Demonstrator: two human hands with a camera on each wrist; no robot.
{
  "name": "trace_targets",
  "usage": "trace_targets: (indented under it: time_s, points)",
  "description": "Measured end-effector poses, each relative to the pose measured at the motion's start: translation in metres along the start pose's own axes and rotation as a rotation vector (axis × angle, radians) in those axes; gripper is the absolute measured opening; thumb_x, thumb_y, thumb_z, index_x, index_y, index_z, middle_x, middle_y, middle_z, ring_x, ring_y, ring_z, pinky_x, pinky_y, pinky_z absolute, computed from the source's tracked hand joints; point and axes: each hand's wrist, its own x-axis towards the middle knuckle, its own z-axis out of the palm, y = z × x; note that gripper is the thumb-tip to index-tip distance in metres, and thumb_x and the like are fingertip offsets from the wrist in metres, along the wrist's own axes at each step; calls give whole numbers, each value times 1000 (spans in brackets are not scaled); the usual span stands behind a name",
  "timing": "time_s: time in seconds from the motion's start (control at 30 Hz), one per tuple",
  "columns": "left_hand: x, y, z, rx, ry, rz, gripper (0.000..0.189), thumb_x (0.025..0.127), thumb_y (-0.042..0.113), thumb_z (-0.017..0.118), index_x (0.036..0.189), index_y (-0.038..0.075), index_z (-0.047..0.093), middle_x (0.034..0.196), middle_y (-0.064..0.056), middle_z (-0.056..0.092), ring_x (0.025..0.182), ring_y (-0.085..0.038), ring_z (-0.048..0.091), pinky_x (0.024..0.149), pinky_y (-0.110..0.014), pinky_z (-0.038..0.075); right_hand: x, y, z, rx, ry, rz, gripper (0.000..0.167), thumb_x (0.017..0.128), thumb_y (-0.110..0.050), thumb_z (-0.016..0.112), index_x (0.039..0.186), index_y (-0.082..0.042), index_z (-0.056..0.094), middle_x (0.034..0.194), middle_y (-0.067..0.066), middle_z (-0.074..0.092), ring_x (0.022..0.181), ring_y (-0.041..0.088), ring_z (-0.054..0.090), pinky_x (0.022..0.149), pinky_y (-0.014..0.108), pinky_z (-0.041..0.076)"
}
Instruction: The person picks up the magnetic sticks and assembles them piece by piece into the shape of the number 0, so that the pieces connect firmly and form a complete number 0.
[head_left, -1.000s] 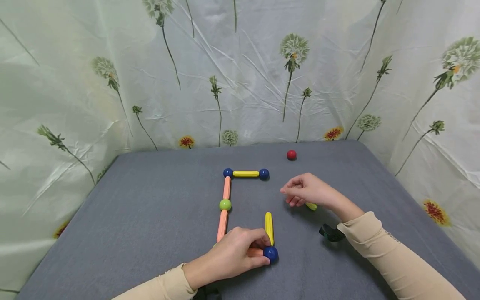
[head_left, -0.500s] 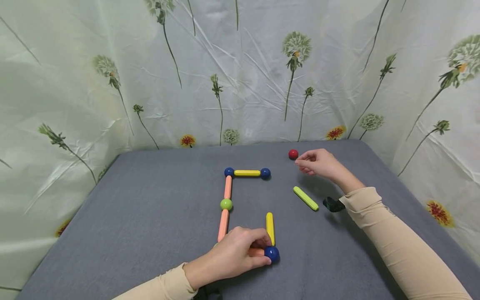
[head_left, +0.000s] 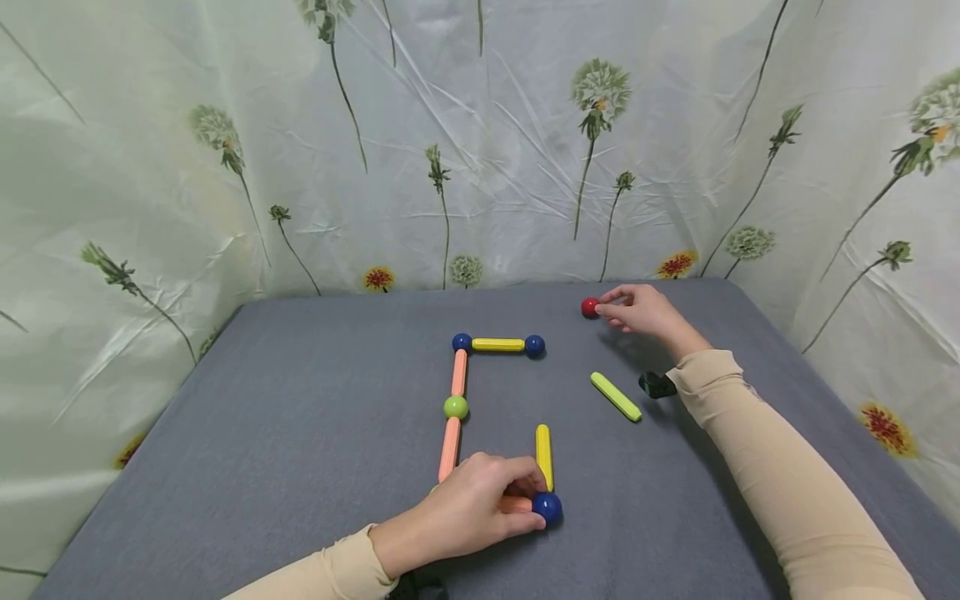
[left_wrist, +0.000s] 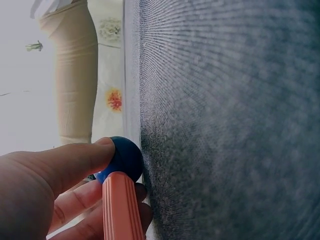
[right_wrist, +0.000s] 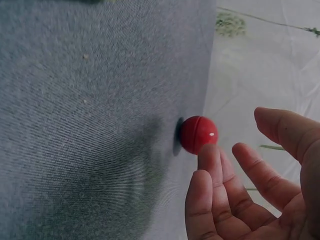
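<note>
My left hand pinches a blue ball between thumb and fingers. A salmon ribbed stick joins that ball and runs under the hand. A yellow stick reaches away from the same ball. At the back of the table, my right hand is beside a red ball. Its thumb and fingers are spread apart in the right wrist view, with fingertips overlapping the ball's edge; whether they touch it I cannot tell.
A chain of salmon sticks, a green ball, blue balls and a yellow stick lies left of centre. One loose lime stick rests on the grey tabletop. Behind hangs a flowered curtain.
My right hand has moved away from me, from above the lime stick to the red ball, uncovering the stick. The left hand keeps its hold on the blue ball.
</note>
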Motion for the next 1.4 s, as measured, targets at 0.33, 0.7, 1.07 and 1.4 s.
trace_targets:
  time_s: [0.33,0.7,1.07,1.4]
  points:
    - [0,0,1,-7,-3,-9,21,92,26,88,108,23,74,96,19,74,85,11,63,81,-14,54,15,3,7,-47,18,15,58,108,-35,65,154,-1,51,127,27,71,94,23,73,71,24,55]
    - [0,-1,1,-3,0,-4,22,92,27,88,108,23,74,96,19,74,85,11,62,81,-14,53,28,4,14,-76,8,30,62,106,-33,67,157,-2,48,111,20,73,81,15,66,67,25,51]
    - [1,-1,1,-8,-1,11,21,93,27,88,108,23,74,96,19,74,85,11,63,80,-14,53,33,0,19,-143,27,33,56,106,-30,67,154,-4,53,118,23,73,83,17,69,68,26,49]
    - [0,-1,1,1,-4,9,21,92,28,88,108,23,74,96,18,74,86,11,63,81,-13,53,39,-2,24,-179,30,24,48,106,-29,66,146,-5,58,119,22,71,91,24,66,76,33,49]
